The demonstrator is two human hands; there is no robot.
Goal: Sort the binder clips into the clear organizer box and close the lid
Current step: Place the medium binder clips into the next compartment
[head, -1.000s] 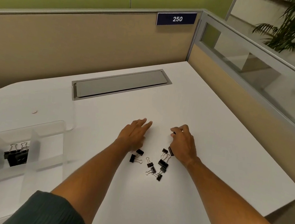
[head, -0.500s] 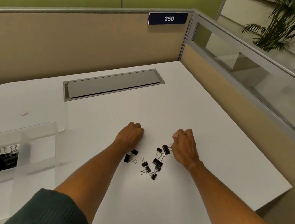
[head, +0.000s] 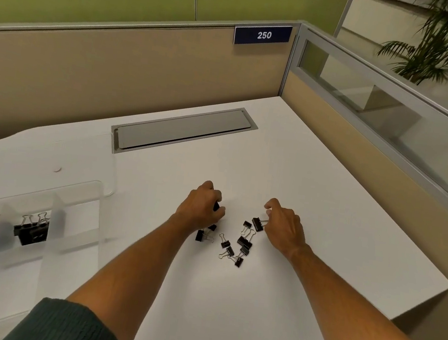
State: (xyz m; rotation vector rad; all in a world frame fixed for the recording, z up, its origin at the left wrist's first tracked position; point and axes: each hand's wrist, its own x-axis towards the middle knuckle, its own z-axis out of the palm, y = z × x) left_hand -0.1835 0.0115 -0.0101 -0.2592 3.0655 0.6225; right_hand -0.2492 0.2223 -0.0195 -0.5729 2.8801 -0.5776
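Several small black binder clips [head: 239, 245] lie scattered on the white desk [head: 323, 224] between my two hands. My left hand [head: 201, 209] is curled shut, and a black clip [head: 216, 206] shows between its fingers. My right hand [head: 283, 228] pinches the wire handle of another black binder clip [head: 257, 224] that rests at the pile's far edge. At the far left stands the clear organizer box [head: 57, 206], its lid [head: 57, 160] folded open behind it. Larger black clips [head: 31, 231] sit in its compartments.
A grey cable hatch [head: 182, 131] is set into the desk behind the hands. Beige partition walls [head: 115, 77] close off the back and right sides. The desk's front right edge [head: 396, 318] drops off near my right forearm.
My left hand's fingers went from stretched out to curled shut around a clip. My right hand shifted slightly and now pinches a clip's handle. The view has moved a little.
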